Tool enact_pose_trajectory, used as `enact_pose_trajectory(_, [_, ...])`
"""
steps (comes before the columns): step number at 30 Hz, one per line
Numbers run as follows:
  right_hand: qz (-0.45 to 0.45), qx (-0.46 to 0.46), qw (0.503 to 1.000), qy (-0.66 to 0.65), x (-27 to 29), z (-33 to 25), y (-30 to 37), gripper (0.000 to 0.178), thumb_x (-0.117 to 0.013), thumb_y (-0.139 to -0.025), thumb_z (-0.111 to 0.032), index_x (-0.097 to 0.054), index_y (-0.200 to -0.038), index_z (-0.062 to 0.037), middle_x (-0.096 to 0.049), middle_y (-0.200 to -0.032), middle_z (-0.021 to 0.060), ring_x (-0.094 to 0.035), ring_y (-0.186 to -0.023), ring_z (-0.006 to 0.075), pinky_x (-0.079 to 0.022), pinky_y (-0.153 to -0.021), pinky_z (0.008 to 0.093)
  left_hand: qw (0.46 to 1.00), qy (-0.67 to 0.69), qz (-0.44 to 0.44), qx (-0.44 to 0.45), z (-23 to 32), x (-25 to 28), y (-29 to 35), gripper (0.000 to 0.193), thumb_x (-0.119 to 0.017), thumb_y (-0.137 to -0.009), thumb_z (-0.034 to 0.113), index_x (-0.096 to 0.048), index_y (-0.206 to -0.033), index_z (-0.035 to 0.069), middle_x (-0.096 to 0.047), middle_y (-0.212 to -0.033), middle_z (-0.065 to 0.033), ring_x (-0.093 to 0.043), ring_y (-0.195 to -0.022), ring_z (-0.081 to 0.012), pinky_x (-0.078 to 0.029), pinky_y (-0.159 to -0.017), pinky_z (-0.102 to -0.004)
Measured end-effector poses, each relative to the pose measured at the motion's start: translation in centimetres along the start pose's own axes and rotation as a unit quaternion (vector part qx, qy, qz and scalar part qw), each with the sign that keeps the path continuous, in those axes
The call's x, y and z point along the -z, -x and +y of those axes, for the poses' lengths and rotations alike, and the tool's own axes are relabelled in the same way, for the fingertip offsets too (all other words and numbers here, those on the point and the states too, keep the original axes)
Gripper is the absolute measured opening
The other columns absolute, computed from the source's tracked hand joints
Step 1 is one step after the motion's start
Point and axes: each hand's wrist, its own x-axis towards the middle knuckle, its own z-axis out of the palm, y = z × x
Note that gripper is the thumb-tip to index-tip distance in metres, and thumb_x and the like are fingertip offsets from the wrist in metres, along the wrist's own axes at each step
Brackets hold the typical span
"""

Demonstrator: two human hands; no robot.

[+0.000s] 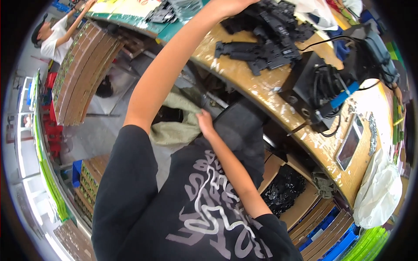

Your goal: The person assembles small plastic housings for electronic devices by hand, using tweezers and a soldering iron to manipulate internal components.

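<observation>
My left arm reaches up across the workbench, and my left hand [234, 6] is at the upper edge of the picture beside a heap of black plastic parts [272, 37]. Its fingers are mostly cut off, so whether they hold a part cannot be made out. Lower down, below the bench edge, my right hand [204, 122] pinches the rim of an olive-green cloth sack [172, 135]. The sack's mouth gapes toward me, and its inside looks dark.
On the bench [257, 82] are a black device with coiled cables [326, 87], a phone-like slab [350, 145] and a white plastic bag [379, 189]. Below stands a cardboard box of black pieces [285, 189]. Stacked brown trays [85, 74] and another person [54, 37] are at left.
</observation>
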Motion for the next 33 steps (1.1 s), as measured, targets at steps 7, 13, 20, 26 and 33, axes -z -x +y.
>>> enact_pose_trajectory(7, [0.1,-0.022,0.995,0.021,1.1,0.8,-0.7,0.033,-0.05,-0.076,-0.011,-0.05,-0.102,0.0086,-0.056,-0.095,0.0115,-0.053,-0.084,0.0169,-0.04,-0.077,0.0265,0.971,0.181,-0.053,-0.148,-5.9,2.8,16.0,0.009,-0.053,-0.072,0.009,-0.052,-0.079,0.004,-0.051,-0.06,-0.0072,-0.049,-0.055,-0.0145,-0.039,-0.051,-0.0266])
enact_pose_trajectory(13, [0.022,-0.073,0.984,-0.16,0.7,-0.5,-0.4,0.025,-0.047,-0.08,-0.011,-0.052,-0.099,0.0045,-0.056,-0.096,0.0093,-0.052,-0.086,0.0153,-0.039,-0.077,0.025,0.9,0.107,-0.411,0.103,-24.1,-1.3,27.9,0.016,-0.049,-0.07,0.015,-0.06,-0.077,0.004,-0.06,-0.072,-0.0097,-0.057,-0.067,-0.024,-0.044,-0.062,-0.0327])
enact_pose_trajectory(20, [-0.006,-0.151,0.975,-0.165,-1.6,-5.0,1.4,0.029,-0.045,-0.082,-0.011,-0.049,-0.106,0.0047,-0.055,-0.101,0.0094,-0.051,-0.092,0.0149,-0.038,-0.081,0.0246,0.856,-0.104,-0.222,0.456,-43.4,-9.4,35.5,0.03,-0.055,-0.068,0.018,-0.056,-0.093,0.001,-0.056,-0.096,-0.0195,-0.054,-0.091,-0.0332,-0.044,-0.078,-0.0392])
enact_pose_trajectory(26, [0.007,-0.185,0.973,-0.137,-2.0,-6.1,2.0,0.032,-0.043,-0.084,-0.01,-0.045,-0.112,0.0049,-0.052,-0.107,0.0105,-0.05,-0.096,0.0162,-0.036,-0.085,0.0249,0.794,-0.165,-0.147,0.567,-47.0,-11.0,34.1,0.066,-0.063,-0.067,0.037,-0.037,-0.116,0.001,-0.033,-0.125,-0.0183,-0.04,-0.107,-0.0348,-0.038,-0.087,-0.0402])
enact_pose_trajectory(33, [0.011,-0.216,0.97,-0.108,-2.2,-6.0,2.2,0.031,-0.044,-0.082,-0.006,-0.046,-0.11,0.0062,-0.054,-0.103,0.0092,-0.05,-0.092,0.0132,-0.036,-0.083,0.0228,0.841,-0.104,-0.273,0.455,-55.4,-16.5,39.5,0.086,-0.046,-0.066,0.064,-0.004,-0.133,0.03,0.001,-0.139,-0.0082,0.002,-0.124,-0.0411,-0.013,-0.095,-0.0589])
